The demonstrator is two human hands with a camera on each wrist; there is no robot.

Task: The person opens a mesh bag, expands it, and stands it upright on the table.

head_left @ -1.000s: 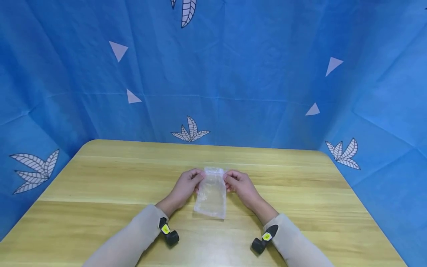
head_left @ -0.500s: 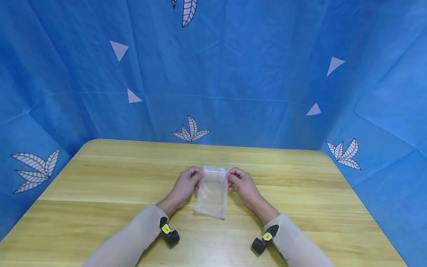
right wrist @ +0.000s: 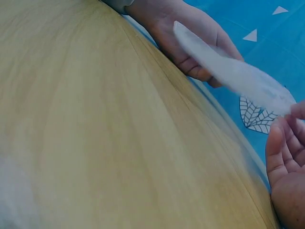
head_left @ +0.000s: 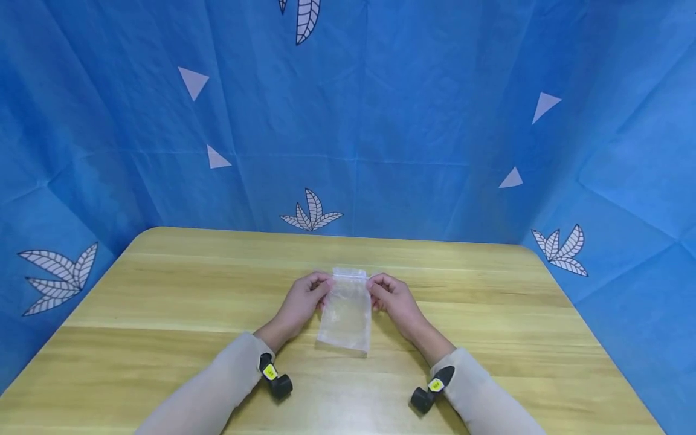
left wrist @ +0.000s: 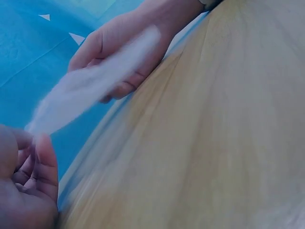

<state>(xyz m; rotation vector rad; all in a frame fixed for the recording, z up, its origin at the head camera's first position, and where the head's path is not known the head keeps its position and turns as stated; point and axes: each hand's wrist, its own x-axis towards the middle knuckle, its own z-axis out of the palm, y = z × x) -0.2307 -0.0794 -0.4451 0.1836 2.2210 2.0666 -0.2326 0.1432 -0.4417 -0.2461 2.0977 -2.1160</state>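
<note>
A small, sheer white drawstring bag [head_left: 345, 314] hangs flat between both hands, above the table, with its lower edge toward the person. A whitish band crosses it just below the top edge. The left hand [head_left: 302, 301] pinches the bag's upper left side between thumb and fingers. At the upper right side, the right hand [head_left: 396, 302] pinches it in the same way. From the left wrist view the bag [left wrist: 86, 90] appears almost edge-on, blurred and thin. The right wrist view also has the bag [right wrist: 233, 74] stretching from hand to hand. No contents can be made out inside it.
The wooden table [head_left: 163, 290] spreads out around both arms. Behind and beside it hangs a blue curtain [head_left: 413, 121] with leaf and triangle prints. Each sleeve carries a black wrist camera, one on the left [head_left: 276, 379] and one on the right [head_left: 431, 391].
The right hand moved slightly right, drawing a white cord taut at the bag's top, then eased back a little. The bag's top has risen slightly. The left hand has hardly moved.
</note>
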